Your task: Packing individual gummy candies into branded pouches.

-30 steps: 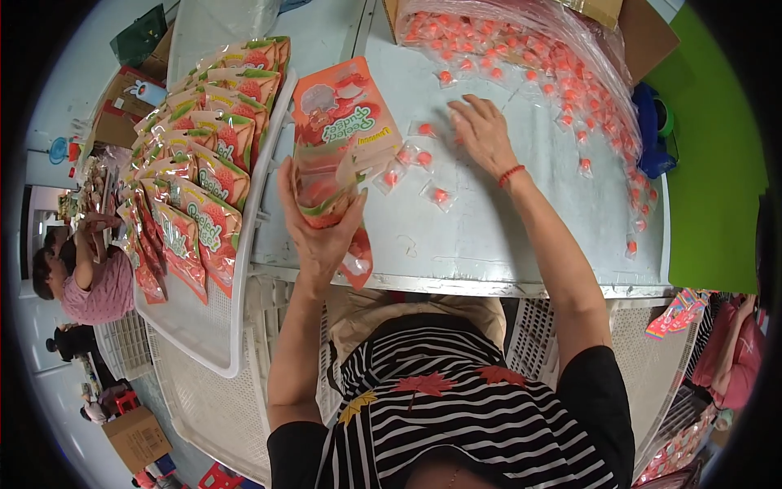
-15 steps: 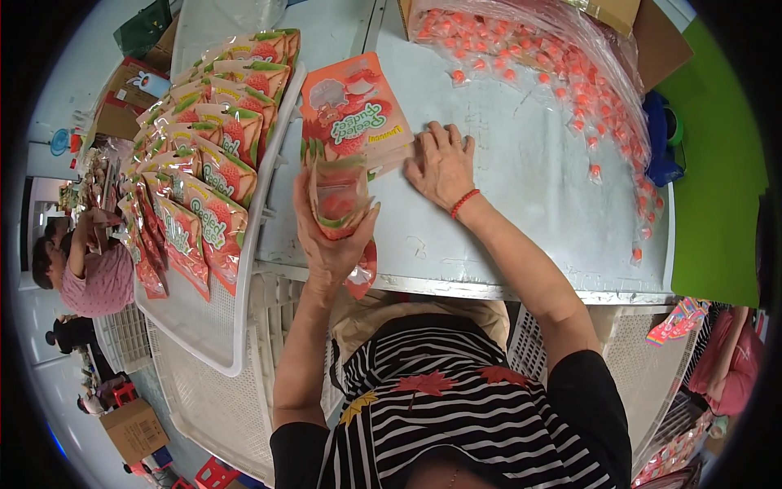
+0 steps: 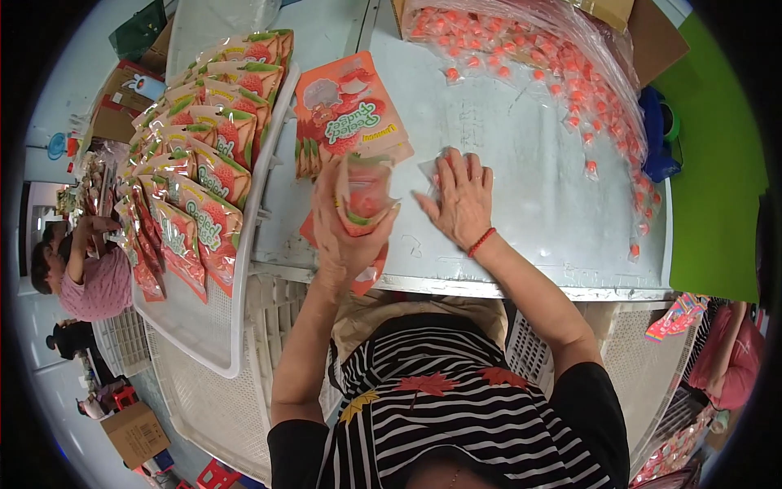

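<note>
My left hand (image 3: 332,236) is wrapped round an open-topped candy pouch (image 3: 363,196), held upright above the near part of the table; both are smeared by motion. My right hand (image 3: 463,196) rests on the tabletop just right of it, fingers stretched out. A bit of clear wrapper with some red (image 3: 430,169) shows by its fingertips; the rest is hidden under them. Beyond the left hand a flat orange-red pouch (image 3: 349,102) lies face up. Another red pouch (image 3: 371,273) shows partly below the left hand, at the table's near edge.
To the left, a white plastic tray (image 3: 244,322) carries rows of filled pouches (image 3: 199,175). Red candies in clear wrappers (image 3: 574,98) spill from a plastic-lined box at the far right of the table (image 3: 546,220). Other people (image 3: 98,277) are at the left and right edges.
My right hand has shifted right and slightly nearer, with clear wrapper now showing by its fingers. My left hand has moved a little right with the pouch.
</note>
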`<move>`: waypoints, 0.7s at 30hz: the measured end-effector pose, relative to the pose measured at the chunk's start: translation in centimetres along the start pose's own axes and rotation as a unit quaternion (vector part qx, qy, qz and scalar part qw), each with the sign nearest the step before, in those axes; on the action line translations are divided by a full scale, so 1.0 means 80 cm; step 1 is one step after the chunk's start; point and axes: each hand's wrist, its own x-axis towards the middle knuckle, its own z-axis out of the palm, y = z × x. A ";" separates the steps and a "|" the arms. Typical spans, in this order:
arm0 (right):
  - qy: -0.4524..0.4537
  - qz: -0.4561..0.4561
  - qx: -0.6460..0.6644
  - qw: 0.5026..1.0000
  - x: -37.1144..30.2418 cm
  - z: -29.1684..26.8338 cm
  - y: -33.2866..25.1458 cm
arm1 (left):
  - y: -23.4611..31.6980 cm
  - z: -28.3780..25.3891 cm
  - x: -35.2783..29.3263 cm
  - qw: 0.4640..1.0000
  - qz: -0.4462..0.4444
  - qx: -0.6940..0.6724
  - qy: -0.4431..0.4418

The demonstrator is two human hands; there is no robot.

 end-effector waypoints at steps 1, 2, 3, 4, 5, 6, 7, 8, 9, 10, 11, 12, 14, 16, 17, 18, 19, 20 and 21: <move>-0.003 -0.010 0.021 1.000 0.007 0.007 0.008 | 0.002 0.004 0.002 1.000 0.011 0.000 -0.006; -0.006 -0.020 0.042 0.999 0.016 0.012 0.017 | 0.007 0.007 0.005 1.000 0.013 0.003 -0.004; 0.041 -0.020 0.038 0.998 0.026 0.010 0.024 | 0.012 0.009 0.007 0.999 0.024 0.020 -0.018; 0.045 -0.021 0.039 0.998 0.031 0.013 0.034 | 0.017 0.013 0.010 0.998 0.034 0.037 -0.031; 0.043 -0.037 0.053 0.997 0.035 0.014 0.045 | 0.019 0.018 0.012 0.999 0.036 0.017 -0.026; 0.040 -0.052 0.066 0.996 0.039 0.015 0.052 | 0.020 0.023 0.015 0.999 0.040 0.016 -0.023; 0.061 -0.031 0.089 0.994 0.044 0.016 0.059 | 0.020 0.028 0.019 0.997 0.070 0.030 -0.021; 0.064 -0.033 0.090 0.993 0.048 0.007 0.057 | 0.018 0.030 0.022 0.994 0.097 0.048 -0.019; 0.039 0.006 0.166 0.985 0.053 -0.010 0.051 | 0.015 0.031 0.023 0.994 0.098 0.050 -0.017; 0.014 0.045 0.240 0.970 0.059 -0.030 0.047 | 0.013 0.031 0.024 0.994 0.087 0.060 -0.034; 0.013 0.046 0.240 0.970 0.064 -0.056 0.041 | 0.013 0.031 0.022 0.993 0.076 0.068 -0.054; -0.010 -0.054 0.205 0.977 0.069 -0.084 0.032 | 0.011 0.028 0.020 0.993 0.075 0.069 -0.057; -0.029 -0.155 0.166 0.973 0.080 -0.122 0.019 | 0.008 0.023 0.021 0.989 0.095 0.078 -0.078; -0.068 -0.259 0.080 0.960 0.084 -0.140 0.013 | 0.009 0.027 0.021 0.985 0.107 0.086 -0.102; -0.068 -0.257 0.077 0.961 0.084 -0.142 0.010 | 0.011 0.029 0.020 0.980 0.119 0.095 -0.125; -0.094 -0.260 0.061 0.959 0.085 -0.143 0.008 | 0.013 0.032 0.020 0.980 0.120 0.093 -0.125; -0.121 -0.263 0.045 0.956 0.085 -0.144 0.005 | 0.017 0.037 0.019 0.981 0.119 0.079 -0.133; -0.121 -0.264 0.045 0.956 0.086 -0.147 0.003 | 0.020 0.040 0.018 0.981 0.117 0.066 -0.141; -0.136 -0.245 0.051 0.959 0.088 -0.152 0.000 | 0.022 0.042 0.016 0.983 0.104 0.050 -0.144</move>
